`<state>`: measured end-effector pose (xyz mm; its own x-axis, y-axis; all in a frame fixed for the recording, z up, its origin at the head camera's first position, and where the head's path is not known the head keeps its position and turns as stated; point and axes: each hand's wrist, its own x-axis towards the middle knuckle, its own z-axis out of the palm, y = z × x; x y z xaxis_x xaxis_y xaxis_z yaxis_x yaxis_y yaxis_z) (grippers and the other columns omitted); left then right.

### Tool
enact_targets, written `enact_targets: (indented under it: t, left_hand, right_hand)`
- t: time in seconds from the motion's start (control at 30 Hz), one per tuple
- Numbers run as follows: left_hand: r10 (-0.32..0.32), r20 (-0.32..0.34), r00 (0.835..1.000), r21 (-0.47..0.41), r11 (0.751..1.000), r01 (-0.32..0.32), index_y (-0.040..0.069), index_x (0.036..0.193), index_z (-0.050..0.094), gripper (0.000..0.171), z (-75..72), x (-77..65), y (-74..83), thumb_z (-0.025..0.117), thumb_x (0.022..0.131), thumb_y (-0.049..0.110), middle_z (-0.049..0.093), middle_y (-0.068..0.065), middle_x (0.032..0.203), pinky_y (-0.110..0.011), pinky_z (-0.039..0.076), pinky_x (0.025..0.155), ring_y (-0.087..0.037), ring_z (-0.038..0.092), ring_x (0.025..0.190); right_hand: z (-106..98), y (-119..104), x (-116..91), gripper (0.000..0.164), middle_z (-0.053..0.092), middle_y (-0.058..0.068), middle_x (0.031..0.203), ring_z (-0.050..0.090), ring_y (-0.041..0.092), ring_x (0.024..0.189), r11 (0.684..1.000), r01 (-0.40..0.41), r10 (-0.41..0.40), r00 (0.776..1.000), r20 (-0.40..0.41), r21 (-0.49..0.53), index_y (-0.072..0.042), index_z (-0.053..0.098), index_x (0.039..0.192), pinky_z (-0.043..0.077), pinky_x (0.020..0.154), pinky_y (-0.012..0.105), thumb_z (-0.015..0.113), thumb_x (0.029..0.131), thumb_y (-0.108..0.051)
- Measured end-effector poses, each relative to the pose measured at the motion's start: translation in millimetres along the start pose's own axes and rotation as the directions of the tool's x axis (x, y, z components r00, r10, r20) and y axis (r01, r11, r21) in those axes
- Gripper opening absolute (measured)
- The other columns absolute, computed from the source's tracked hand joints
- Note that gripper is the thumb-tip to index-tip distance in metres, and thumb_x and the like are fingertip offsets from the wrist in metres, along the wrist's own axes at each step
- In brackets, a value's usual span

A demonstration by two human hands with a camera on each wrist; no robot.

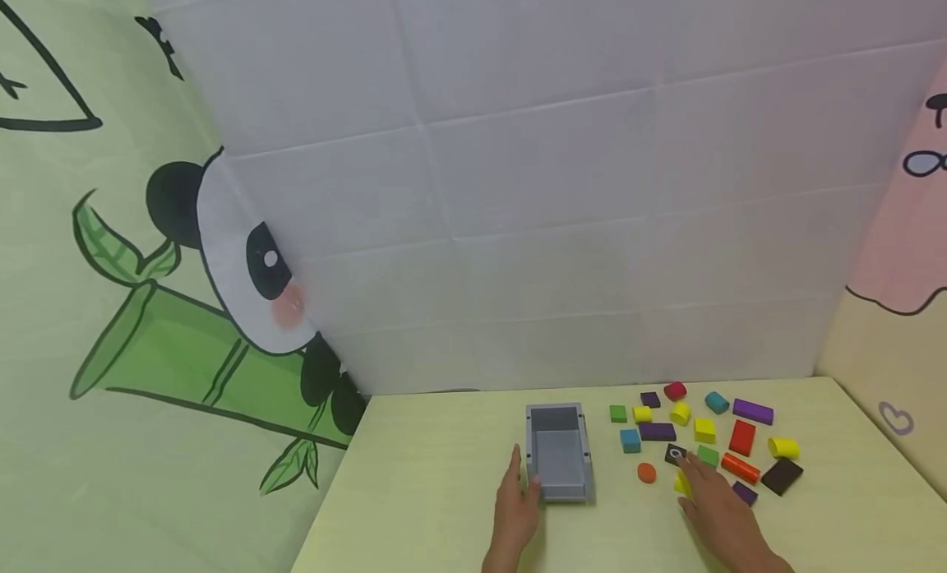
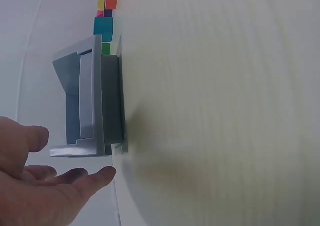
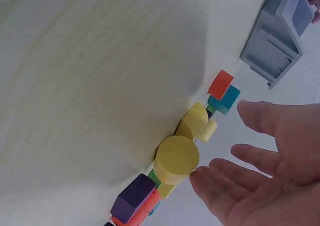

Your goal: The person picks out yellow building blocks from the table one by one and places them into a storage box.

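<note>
Pale yellow tabletop runs from its slanting left edge to the left hand, relaxed, thumb and fingers parted, at the near-left corner of the grey tray. A strip of tabletop separates tray from scattered blocks, where the right hand reaches forward, released, fingers extended; contact is unclear.

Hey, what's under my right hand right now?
In the head view, a yellow block peeks out from behind your right hand, partly covered; a black tile with a pale ring shows at its far edge. Anything wholly beneath the palm is hidden.
</note>
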<state>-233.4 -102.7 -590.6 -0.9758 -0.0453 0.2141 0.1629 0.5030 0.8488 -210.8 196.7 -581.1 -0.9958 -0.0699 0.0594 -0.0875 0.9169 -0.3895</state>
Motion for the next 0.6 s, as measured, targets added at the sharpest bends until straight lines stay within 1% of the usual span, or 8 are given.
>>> enact_targets:
  t: [0.13, 0.3, 0.47, 0.6]
  left_hand:
    - [0.01, -0.003, 1.0, 0.001, 1.0, -0.01, 0.015, 0.142, 0.026, 0.057, 4.0, 3.0, -4.2, 0.053, 0.093, 0.015, 0.039, -0.019, 0.137, -0.052, 0.042, 0.093, -0.037, 0.045, 0.113]
    - [0.033, -0.023, 0.999, -0.012, 0.999, -0.033, 0.012, 0.14, 0.03, 0.055, 7.7, 6.1, -6.8, 0.054, 0.091, 0.008, 0.039, -0.017, 0.137, -0.044, 0.047, 0.089, -0.034, 0.046, 0.112]
    - [0.027, -0.029, 0.999, -0.04, 0.999, -0.028, 0.011, 0.138, 0.034, 0.054, 10.1, 8.1, -4.5, 0.054, 0.089, 0.001, 0.04, -0.012, 0.138, -0.041, 0.045, 0.093, -0.027, 0.042, 0.118]
    - [0.031, -0.042, 0.999, -0.016, 0.999, -0.032, 0.008, 0.135, 0.039, 0.052, 11.6, 7.3, -0.5, 0.055, 0.087, -0.002, 0.04, -0.012, 0.137, -0.043, 0.04, 0.096, -0.025, 0.039, 0.12]
  right_hand:
    - [2, 0, 2, 0.056, 0.043, 0.024, 0.13, 0.037, 0.043, 0.117, 1.0, 0.007, -0.007, 1.0, -0.003, 0.024, 0.0, 0.043, 0.128, 0.036, 0.092, 0.063, 0.069, 0.08, -0.011]
    - [4, -1, 3, 0.05, 0.048, 0.021, 0.127, 0.041, 0.041, 0.114, 0.999, 0.017, -0.017, 1.0, 0.001, 0.028, -0.003, 0.048, 0.126, 0.039, 0.091, 0.061, 0.068, 0.08, -0.008]
    - [5, -5, 5, 0.039, 0.051, 0.019, 0.123, 0.044, 0.039, 0.112, 0.998, 0.025, -0.026, 1.0, 0.017, 0.064, -0.006, 0.054, 0.119, 0.041, 0.091, 0.059, 0.066, 0.081, -0.007]
    - [5, -7, 9, 0.033, 0.052, 0.021, 0.122, 0.046, 0.04, 0.11, 0.998, 0.023, -0.026, 0.998, 0.049, 0.054, -0.004, 0.058, 0.113, 0.043, 0.089, 0.058, 0.065, 0.082, -0.006]
